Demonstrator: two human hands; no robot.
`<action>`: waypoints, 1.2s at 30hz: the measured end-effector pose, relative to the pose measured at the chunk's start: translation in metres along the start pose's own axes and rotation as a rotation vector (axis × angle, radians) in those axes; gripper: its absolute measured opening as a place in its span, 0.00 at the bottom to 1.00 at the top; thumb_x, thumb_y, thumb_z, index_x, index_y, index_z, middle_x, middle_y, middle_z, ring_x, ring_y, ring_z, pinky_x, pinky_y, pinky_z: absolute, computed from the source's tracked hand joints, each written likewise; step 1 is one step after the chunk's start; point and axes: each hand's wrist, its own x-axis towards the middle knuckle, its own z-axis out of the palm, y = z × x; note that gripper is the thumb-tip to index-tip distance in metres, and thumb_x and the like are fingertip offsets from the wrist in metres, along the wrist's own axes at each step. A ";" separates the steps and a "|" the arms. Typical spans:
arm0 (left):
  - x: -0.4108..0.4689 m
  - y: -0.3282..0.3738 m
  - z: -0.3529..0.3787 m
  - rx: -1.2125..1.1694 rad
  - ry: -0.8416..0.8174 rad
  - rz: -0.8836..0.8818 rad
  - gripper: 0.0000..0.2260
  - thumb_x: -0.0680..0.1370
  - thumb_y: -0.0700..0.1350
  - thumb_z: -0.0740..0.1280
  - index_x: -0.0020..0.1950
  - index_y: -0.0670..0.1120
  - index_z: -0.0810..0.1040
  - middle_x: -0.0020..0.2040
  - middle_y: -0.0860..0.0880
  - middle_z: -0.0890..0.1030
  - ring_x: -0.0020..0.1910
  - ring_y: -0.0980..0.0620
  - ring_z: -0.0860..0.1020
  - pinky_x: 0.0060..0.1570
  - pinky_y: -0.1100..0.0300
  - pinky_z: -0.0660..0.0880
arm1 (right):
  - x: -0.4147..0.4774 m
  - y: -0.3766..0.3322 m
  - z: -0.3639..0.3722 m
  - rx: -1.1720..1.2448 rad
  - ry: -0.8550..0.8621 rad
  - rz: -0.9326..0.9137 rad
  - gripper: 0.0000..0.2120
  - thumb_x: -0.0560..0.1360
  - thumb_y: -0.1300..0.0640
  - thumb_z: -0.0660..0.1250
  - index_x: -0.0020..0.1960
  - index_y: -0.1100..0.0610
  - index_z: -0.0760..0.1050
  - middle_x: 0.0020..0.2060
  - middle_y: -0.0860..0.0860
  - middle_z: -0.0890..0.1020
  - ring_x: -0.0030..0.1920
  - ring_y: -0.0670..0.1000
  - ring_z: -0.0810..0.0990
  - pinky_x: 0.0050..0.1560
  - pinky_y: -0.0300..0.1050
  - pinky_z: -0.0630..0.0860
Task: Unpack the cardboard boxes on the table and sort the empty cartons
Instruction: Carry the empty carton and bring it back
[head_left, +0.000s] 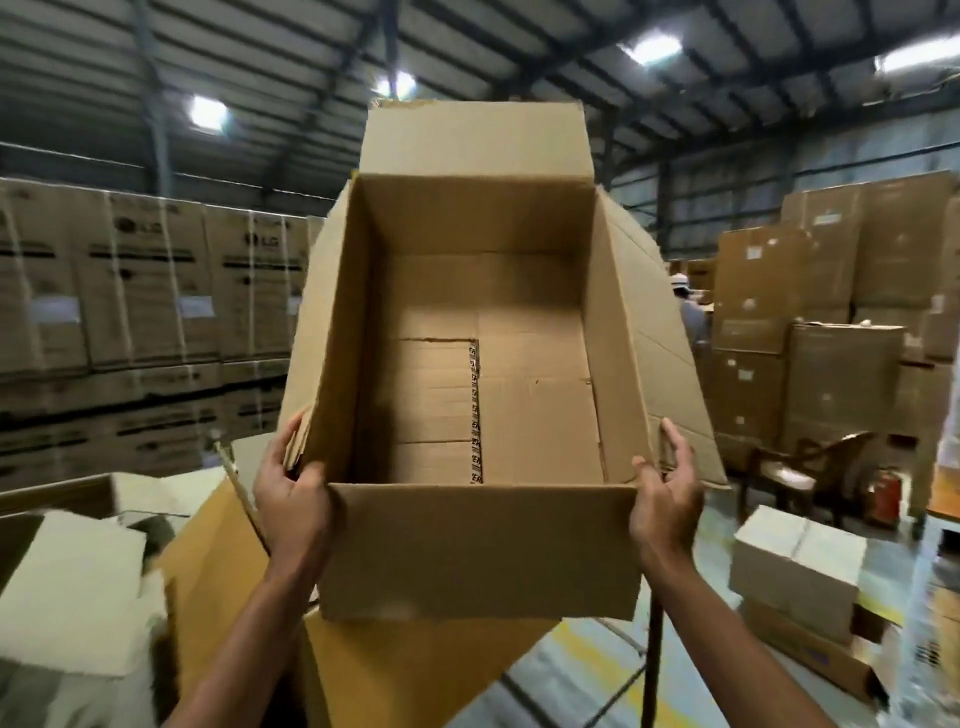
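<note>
An empty brown cardboard carton (483, 322) is held up in the air in front of me, its open mouth tilted toward the camera and its flaps spread. Its taped bottom seam shows inside and nothing lies in it. My left hand (291, 493) grips the near left corner, fingers curled round the side flap. My right hand (667, 488) grips the near right corner, thumb on the inside edge and fingers behind the right flap. The near flap hangs down between my forearms.
Below lies a large tan cardboard sheet (228, 561). White foam pieces (72, 587) sit at the lower left. Smaller boxes (800, 566) stand on the floor at right, near a chair (795, 467). Tall stacks of cartons (145, 291) line the left and right (831, 322).
</note>
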 end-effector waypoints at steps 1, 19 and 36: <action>0.005 -0.001 0.000 0.027 0.035 -0.003 0.25 0.78 0.32 0.60 0.74 0.49 0.70 0.67 0.48 0.74 0.67 0.49 0.71 0.65 0.52 0.71 | 0.009 0.004 0.012 0.011 -0.033 0.002 0.25 0.78 0.70 0.63 0.73 0.56 0.70 0.66 0.51 0.76 0.66 0.53 0.75 0.66 0.49 0.73; 0.124 -0.066 0.000 0.408 0.225 -0.139 0.22 0.82 0.42 0.60 0.76 0.48 0.67 0.61 0.49 0.75 0.59 0.47 0.72 0.59 0.51 0.71 | 0.111 0.069 0.223 -0.221 -0.573 0.107 0.26 0.79 0.66 0.59 0.75 0.54 0.66 0.70 0.54 0.73 0.67 0.58 0.73 0.66 0.48 0.69; 0.097 -0.185 0.005 1.033 -0.256 -0.520 0.21 0.82 0.45 0.58 0.76 0.44 0.65 0.74 0.42 0.71 0.71 0.42 0.69 0.67 0.53 0.67 | 0.099 0.241 0.257 -0.723 -1.238 0.190 0.23 0.78 0.57 0.66 0.72 0.58 0.70 0.68 0.56 0.76 0.67 0.56 0.74 0.61 0.43 0.70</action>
